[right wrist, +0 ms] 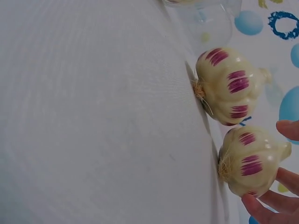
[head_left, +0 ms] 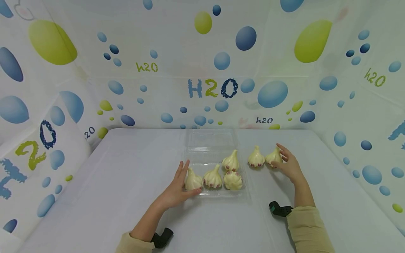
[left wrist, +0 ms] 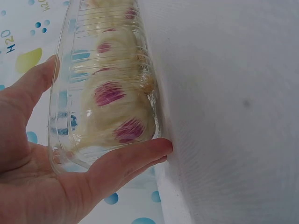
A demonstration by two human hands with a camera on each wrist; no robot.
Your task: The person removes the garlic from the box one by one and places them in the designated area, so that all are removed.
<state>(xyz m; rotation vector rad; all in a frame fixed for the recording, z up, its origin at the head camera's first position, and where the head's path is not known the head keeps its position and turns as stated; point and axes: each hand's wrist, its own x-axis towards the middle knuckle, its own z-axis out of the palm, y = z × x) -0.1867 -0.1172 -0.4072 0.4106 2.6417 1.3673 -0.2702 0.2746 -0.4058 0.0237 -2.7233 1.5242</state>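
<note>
Clear plastic clamshell container (head_left: 218, 193) stands with its lid hinged back, and several garlic bulbs (head_left: 213, 178) sit in it. At its left front corner my left hand (head_left: 177, 186) rests, fingers straight along the left side and thumb across the front; the left wrist view shows them touching the clear wall (left wrist: 63, 107). My right hand (head_left: 289, 167) is around the right-hand loose garlic bulb (right wrist: 250, 163). In the right wrist view one fingertip touches that bulb's lower side, while another digit stays apart near the stem. Another loose garlic bulb (head_left: 256, 157) stands upright just left of it.
The raised transparent lid (head_left: 210, 140) lies toward the back edge of the white table (head_left: 139, 161). A patterned sheet (head_left: 177, 49) hangs behind and at both sides. Black wrist cameras (head_left: 162, 238) are strapped at the sleeves.
</note>
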